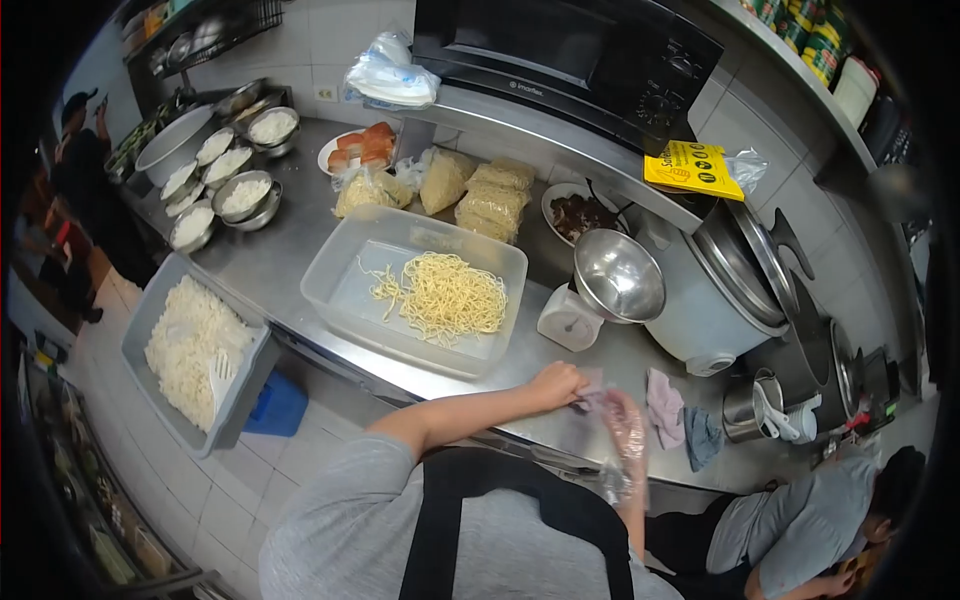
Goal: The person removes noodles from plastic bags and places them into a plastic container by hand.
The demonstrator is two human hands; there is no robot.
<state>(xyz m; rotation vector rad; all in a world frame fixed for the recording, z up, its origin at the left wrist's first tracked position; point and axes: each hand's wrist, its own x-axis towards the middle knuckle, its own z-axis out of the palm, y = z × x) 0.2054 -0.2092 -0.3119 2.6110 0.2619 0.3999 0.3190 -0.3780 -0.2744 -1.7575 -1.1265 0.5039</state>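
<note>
My left hand (559, 386) is bare and closed, fingertips together, over the front of the steel counter. My right hand (622, 420) is beside it, wrapped in a clear plastic glove that hangs loose at the wrist; its fingers are blurred. Thin, smeared material lies between the two hands, and I cannot make out what the left fingers grip. Ahead of them stands a kitchen scale (570, 322) with a steel bowl (619, 276) tilted on top. A translucent tub (330, 290) to the left holds yellow noodles (450, 298).
Pink cloth (664, 405) and grey cloth (703, 438) lie right of my hands. Bagged noodles (492, 200) sit behind the tub. A rice bin (245, 400) juts out at left. A large cooker (700, 310) stands at right. A co-worker (800, 515) bends close on the right.
</note>
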